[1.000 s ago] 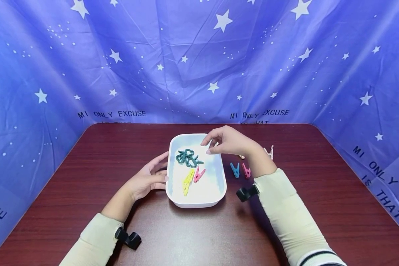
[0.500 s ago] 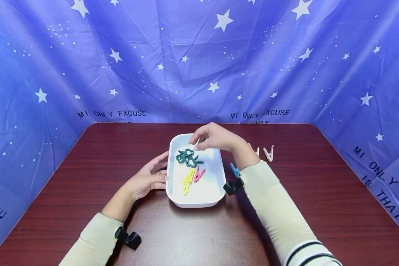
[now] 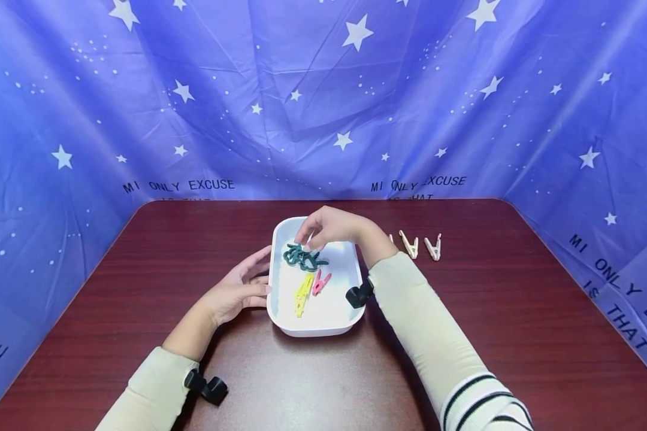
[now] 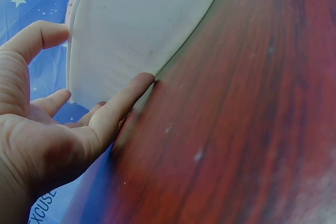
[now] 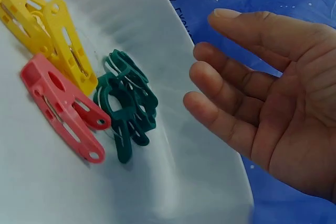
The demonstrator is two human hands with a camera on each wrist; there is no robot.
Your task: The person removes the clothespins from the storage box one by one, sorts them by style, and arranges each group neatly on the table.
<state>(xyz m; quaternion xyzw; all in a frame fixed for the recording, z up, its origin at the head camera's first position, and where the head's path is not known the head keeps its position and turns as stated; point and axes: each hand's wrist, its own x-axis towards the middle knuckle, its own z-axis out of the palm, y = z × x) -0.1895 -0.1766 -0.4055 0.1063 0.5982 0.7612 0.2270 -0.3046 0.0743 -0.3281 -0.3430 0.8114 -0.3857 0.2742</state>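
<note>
A white plastic tray (image 3: 331, 316) stands on the table, holding a cluster of green clips (image 3: 304, 258), yellow clips (image 3: 304, 293) and a pink clip (image 3: 320, 283). My left hand (image 3: 237, 292) rests against the tray's left side, its thumb at the rim; the left wrist view shows the fingertips touching the outer wall. Over the far part of the tray, my right hand (image 3: 334, 228) reaches down with fingertips close to the green clips. In the right wrist view the right hand (image 5: 273, 87) has its fingers spread apart and holds nothing. Contact with the clips cannot be told.
Pale clips (image 3: 409, 245) lie on the dark red wooden table (image 3: 490, 299), right of the tray. The right forearm covers part of the table there. Behind the table hangs a blue curtain (image 3: 296, 120) with white stars.
My right hand has moved left and lower over the tray, toward the green clips. Its forearm now hides the blue and pink clips on the table. The left hand stays against the tray.
</note>
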